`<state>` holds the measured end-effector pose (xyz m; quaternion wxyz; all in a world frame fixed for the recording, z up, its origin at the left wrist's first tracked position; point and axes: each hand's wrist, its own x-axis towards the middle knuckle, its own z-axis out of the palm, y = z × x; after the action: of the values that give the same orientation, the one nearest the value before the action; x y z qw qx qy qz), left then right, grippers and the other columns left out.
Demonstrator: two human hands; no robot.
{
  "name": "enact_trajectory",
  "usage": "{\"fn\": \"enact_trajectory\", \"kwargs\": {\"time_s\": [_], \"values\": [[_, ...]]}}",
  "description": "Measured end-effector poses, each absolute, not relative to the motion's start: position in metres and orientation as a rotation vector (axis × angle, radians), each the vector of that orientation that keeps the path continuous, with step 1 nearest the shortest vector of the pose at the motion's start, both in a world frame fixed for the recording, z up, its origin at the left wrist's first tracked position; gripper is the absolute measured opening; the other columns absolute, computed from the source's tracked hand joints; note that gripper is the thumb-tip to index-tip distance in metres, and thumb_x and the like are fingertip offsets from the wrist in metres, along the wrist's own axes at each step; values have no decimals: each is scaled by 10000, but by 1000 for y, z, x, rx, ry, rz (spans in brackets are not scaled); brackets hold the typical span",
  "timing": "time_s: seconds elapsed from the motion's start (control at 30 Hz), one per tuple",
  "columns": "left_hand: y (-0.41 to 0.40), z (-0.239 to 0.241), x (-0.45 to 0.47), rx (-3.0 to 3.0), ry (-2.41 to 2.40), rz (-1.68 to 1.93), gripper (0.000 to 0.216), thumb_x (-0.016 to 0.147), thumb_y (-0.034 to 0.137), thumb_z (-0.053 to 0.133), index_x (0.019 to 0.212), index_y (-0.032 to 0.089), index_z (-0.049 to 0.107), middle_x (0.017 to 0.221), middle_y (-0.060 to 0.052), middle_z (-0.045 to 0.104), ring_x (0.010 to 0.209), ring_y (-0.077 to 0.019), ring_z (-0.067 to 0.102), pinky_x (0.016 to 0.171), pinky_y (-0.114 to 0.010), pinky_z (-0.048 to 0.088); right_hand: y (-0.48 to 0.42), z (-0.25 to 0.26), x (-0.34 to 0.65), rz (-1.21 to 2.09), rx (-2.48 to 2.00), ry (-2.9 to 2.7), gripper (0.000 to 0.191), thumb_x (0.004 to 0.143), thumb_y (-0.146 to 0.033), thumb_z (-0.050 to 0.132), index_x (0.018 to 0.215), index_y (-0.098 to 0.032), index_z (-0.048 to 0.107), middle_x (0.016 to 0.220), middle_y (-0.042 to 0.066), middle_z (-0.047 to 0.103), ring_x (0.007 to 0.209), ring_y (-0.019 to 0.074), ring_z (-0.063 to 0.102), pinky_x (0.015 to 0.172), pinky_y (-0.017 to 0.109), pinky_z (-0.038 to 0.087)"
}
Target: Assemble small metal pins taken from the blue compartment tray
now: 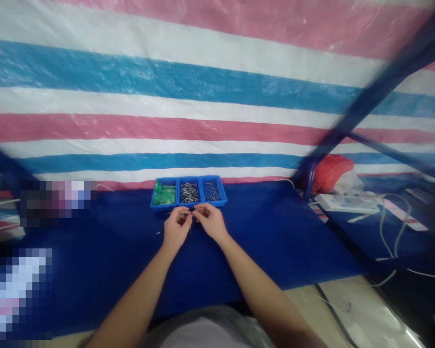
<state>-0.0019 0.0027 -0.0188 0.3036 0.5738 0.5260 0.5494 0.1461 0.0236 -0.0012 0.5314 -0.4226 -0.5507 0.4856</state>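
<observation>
My left hand and my right hand meet fingertip to fingertip just in front of three blue bins. Thumb and fingers are pinched together on both; what lies between them is too small to make out. Behind the hands, the left bin contains green pieces that look like small plastic packets. Many thin dark metal pieces fill the middle bin. Fewer slim metal pieces lie in the right bin. A tiny pale piece rests on the blue table left of my left hand.
The blue table backs onto a striped plastic sheet. Blue frame bars slope up at the right. Past them are a red bag, a white box and loose white cables. Blurred-out patches cover the left side.
</observation>
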Motion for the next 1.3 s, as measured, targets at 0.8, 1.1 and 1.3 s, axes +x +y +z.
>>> {"fn": "enact_trajectory", "kwargs": {"time_s": [0.8,1.1,1.3], "values": [[1,-15,-2,1481,1360,1456,294,870,385,669,1095,208,604,1014,-66,717,664,-144,692,651,-289,564,21,2,149,1030,-1023,-1475,229,900,-361,614,1042,-203,699,772,32,716,738,194,694,737,322,556],[1,-14,0,1485,1363,1476,306,840,368,706,1081,205,613,941,-58,736,649,-139,679,621,-269,548,21,2,149,1011,-1037,-1509,243,928,-386,577,1030,-204,701,710,14,675,661,172,655,685,299,537],[0,-12,1,1475,1339,1474,329,829,371,715,1093,207,608,971,-68,741,667,-146,688,636,-280,561,21,1,150,1013,-1062,-1510,251,928,-403,578,1028,-209,702,709,14,681,659,175,657,667,294,535]]}}
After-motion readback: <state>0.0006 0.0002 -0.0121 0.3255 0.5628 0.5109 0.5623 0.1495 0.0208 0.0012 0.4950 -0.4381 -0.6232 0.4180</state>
